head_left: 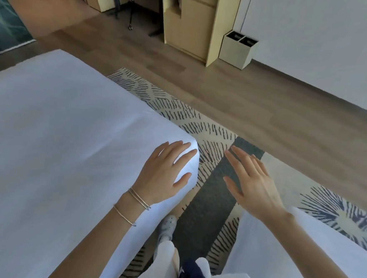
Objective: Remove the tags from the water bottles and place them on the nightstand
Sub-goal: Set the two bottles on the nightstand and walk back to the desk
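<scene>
We see no bottles, tags or nightstand in view, so where the task's things are cannot be told from here. Step in hand, as we judge it: not yet started, or between bottles. The next move calls for turning to find the bottles, then pinching a tag with one hand while the other steadies the bottle.

Room, big to small:
- Wood floor [267,105] across the far side, white wall [326,40] at the right.
- White bed [47,140] fills the left; only its sheet shows.
- Patterned rug [200,127] beside and under the bed's edge.
- Pale wood cabinet [190,28] at the far side, a two-slot bin [236,53] just beside it by the wall.
- Left hand [165,172] rests flat on the bed's corner, fingers straight, holding nothing.
- Right hand [253,182] hangs over the rug just off that corner, fingers spread, empty.
- Thin bracelets [139,198] on the left wrist.
</scene>
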### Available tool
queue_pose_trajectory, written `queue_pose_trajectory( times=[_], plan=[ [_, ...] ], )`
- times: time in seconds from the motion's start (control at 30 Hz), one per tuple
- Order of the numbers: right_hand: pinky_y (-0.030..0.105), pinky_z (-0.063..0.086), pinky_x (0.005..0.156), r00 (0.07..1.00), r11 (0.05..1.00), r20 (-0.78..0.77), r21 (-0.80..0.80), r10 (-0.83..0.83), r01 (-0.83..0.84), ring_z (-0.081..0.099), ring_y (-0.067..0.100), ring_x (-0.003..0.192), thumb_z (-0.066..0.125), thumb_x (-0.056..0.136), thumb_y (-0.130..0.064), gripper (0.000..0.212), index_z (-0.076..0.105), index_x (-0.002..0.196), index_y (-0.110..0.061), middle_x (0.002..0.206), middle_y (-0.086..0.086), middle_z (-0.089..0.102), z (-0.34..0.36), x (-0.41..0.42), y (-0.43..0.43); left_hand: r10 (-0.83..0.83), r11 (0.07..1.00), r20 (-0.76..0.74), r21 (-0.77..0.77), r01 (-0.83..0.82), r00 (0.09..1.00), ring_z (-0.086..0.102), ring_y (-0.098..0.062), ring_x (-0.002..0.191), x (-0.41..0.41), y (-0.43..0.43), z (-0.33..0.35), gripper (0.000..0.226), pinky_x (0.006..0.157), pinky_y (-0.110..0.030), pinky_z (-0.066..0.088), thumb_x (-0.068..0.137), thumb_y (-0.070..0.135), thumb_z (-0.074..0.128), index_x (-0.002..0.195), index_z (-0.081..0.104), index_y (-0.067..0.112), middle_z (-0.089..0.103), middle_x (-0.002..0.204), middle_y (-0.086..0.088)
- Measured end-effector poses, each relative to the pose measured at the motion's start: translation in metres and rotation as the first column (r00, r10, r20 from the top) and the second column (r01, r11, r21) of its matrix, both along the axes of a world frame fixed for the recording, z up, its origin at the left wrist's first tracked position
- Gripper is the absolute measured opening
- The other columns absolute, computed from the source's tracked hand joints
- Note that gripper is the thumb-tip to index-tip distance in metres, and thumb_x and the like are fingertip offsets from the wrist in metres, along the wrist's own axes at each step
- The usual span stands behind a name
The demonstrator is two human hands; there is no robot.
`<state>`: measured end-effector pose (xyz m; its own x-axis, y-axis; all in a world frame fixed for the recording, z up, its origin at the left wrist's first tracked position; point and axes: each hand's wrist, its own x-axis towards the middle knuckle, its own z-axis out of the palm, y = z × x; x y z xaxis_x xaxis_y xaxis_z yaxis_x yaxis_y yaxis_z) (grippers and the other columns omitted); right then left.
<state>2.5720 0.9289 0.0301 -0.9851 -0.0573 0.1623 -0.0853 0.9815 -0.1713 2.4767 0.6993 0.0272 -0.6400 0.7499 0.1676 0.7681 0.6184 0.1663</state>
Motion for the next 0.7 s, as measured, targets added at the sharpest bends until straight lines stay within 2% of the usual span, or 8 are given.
queue_pose_trajectory(
  times=[0.17, 0.27, 0.47, 0.7],
  plan=[
    [0.047, 0.036, 0.106, 0.997, 0.997, 0.008, -0.002, -0.078, 0.078, 0.049, 0.025, 0.124, 0.039, 0.092, -0.04, 0.055, 0.038, 0.14, -0.013, 0.142, 0.009, 0.044, -0.01, -0.044, 0.03, -0.123, 0.992, 0.003, -0.012, 0.123, 0.992, 0.049, -0.025, 0.125, -0.072, 0.04, -0.01, 0.053, 0.103, -0.043, 0.041, 0.089, 0.045, 0.037, 0.131, 0.053, 0.017, 0.052, 0.136, -0.007],
    [0.045, 0.035, 0.106, 0.993, 0.994, 0.035, 0.002, -0.113, 0.113, 0.046, 0.024, 0.127, 0.038, 0.091, -0.042, 0.056, 0.036, 0.141, -0.015, 0.142, 0.008, 0.044, -0.01, -0.075, 0.045, -0.192, 0.981, 0.007, 0.008, 0.192, 0.981, 0.048, -0.024, 0.124, -0.114, 0.061, -0.011, 0.051, 0.103, -0.041, 0.042, 0.09, 0.041, 0.04, 0.132, 0.052, 0.016, 0.052, 0.135, -0.007],
    [0.045, 0.031, 0.105, 0.979, 0.98, 0.043, 0.034, -0.199, 0.198, 0.05, 0.024, 0.123, 0.037, 0.09, -0.044, 0.058, 0.04, 0.14, -0.015, 0.14, 0.008, 0.047, -0.002, -0.131, 0.082, -0.332, 0.943, -0.045, 0.019, 0.333, 0.942, 0.046, -0.024, 0.124, -0.188, 0.105, -0.005, 0.049, 0.103, -0.042, 0.039, 0.091, 0.039, 0.042, 0.132, 0.052, 0.014, 0.052, 0.134, -0.007],
    [0.046, 0.036, 0.105, 0.966, 0.966, 0.013, 0.035, -0.258, 0.257, 0.047, 0.025, 0.126, 0.04, 0.09, -0.044, 0.057, 0.04, 0.139, -0.014, 0.14, 0.008, 0.047, -0.002, -0.188, 0.141, -0.357, 0.933, -0.051, 0.023, 0.358, 0.933, 0.044, -0.024, 0.126, -0.25, 0.168, -0.009, 0.05, 0.104, -0.043, 0.038, 0.093, 0.04, 0.04, 0.135, 0.049, 0.015, 0.05, 0.136, -0.007]
  ],
)
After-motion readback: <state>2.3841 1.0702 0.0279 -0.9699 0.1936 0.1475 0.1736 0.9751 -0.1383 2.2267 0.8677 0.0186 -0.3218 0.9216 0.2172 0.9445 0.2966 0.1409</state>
